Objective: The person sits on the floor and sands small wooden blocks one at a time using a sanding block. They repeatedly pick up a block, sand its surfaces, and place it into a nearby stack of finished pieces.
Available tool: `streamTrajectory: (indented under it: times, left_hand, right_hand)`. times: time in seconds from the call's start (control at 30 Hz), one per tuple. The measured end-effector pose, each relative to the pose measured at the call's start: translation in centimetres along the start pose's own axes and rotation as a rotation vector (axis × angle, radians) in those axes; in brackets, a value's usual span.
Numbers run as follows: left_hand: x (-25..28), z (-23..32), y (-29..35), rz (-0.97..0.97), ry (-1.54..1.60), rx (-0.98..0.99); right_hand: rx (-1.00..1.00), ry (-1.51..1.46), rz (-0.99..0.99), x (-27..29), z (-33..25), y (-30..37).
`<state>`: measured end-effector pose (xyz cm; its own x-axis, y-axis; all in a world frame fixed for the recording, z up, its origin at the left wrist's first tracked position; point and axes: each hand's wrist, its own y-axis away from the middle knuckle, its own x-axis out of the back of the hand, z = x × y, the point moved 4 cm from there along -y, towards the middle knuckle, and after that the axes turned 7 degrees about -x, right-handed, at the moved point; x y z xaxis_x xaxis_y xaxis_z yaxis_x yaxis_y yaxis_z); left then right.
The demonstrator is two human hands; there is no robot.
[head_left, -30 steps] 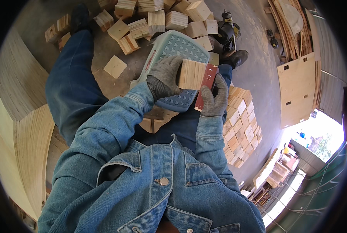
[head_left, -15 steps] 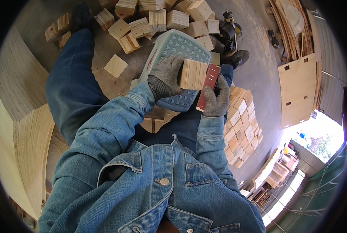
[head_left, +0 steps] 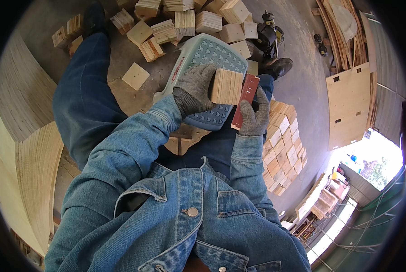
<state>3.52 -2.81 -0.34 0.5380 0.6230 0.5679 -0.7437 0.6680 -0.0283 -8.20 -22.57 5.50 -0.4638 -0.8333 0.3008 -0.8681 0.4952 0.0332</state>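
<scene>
Over a pale green plastic step stool [head_left: 218, 54], my left hand [head_left: 194, 87], in a grey knit glove, grips a squarish wooden block [head_left: 226, 87] with striped, layered-looking sides. Its fingers wrap the block's left side. Held in my right hand [head_left: 255, 114], also gloved in grey, is a narrow reddish-brown sanding block [head_left: 245, 101] with short pale marks like staples along its face. This sits tilted at the wooden block's right side, very close to it; whether they touch I cannot tell. Some right-hand fingers are hidden behind the sanding block.
Several loose wooden blocks [head_left: 208, 22] are heaped beyond the stool. One lone block [head_left: 135, 77] lies on the floor to its left. Stacked blocks [head_left: 283, 147] stand at my right, with a black tool [head_left: 267, 38] farther off. Curved plywood sheets [head_left: 37, 172] rise at the left.
My right hand and the sanding block have shifted very slightly up and to the right. The left hand keeps its grip on the wooden block, almost still.
</scene>
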Motion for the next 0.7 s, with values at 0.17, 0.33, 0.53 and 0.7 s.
streamTrajectory:
  times: [0.17,0.33,0.53,0.7]
  left_hand:
    - [0.02,0.03,0.03,0.026,0.013,-0.011]
    - [0.11,0.1,0.04,0.045,-0.002,-0.02]
    - [0.2,0.05,0.07,0.056,0.004,-0.033]
    - [0.16,0.16,0.1,0.077,0.006,-0.041]
  right_hand:
    - [0.024,0.049,0.057,-0.3,-0.31,0.07]
    - [-0.02,0.003,0.01,-0.14,-0.18,0.04]
    - [-0.03,-0.014,-0.015,-0.12,-0.1,0.0]
    - [-0.011,-0.007,-0.009,-0.08,-0.1,0.04]
